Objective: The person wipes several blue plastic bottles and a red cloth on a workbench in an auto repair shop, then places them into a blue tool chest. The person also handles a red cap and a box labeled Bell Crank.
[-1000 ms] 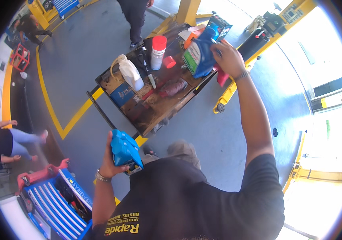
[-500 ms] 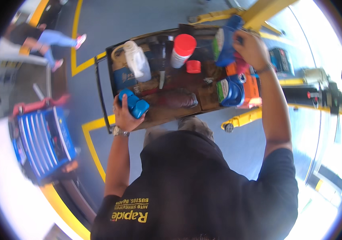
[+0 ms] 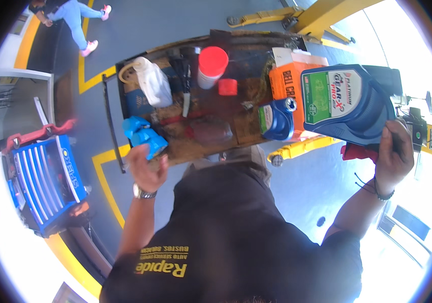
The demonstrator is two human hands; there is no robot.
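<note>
My right hand [image 3: 396, 155] grips the neck end of a large blue oil jug [image 3: 362, 118] with a green and white label. It holds the jug tipped on its side beyond the right end of the tray trolley [image 3: 256, 121]. Below the jug hangs a red cloth [image 3: 358, 152], close to the same hand. My left hand [image 3: 147, 169] is at the trolley's near left corner, fingers apart, with nothing seen in it. Just beyond its fingertips lie light-blue objects [image 3: 145, 137], blurred. A smaller blue bottle [image 3: 279, 119] stands near an orange box [image 3: 302, 76].
On the trolley are a white jug [image 3: 153, 83], a white canister with a red lid [image 3: 212, 66], a red cap [image 3: 228, 87] and a black-handled tool [image 3: 183, 83]. A blue tool cabinet [image 3: 49, 177] stands left. Yellow lift arms [image 3: 307, 149] lie to the right. A person [image 3: 77, 22] walks far left.
My right hand has carried the blue jug off the trolley, right and toward me. My left hand has let go of the light-blue objects and drawn back slightly. The other person has moved farther away.
</note>
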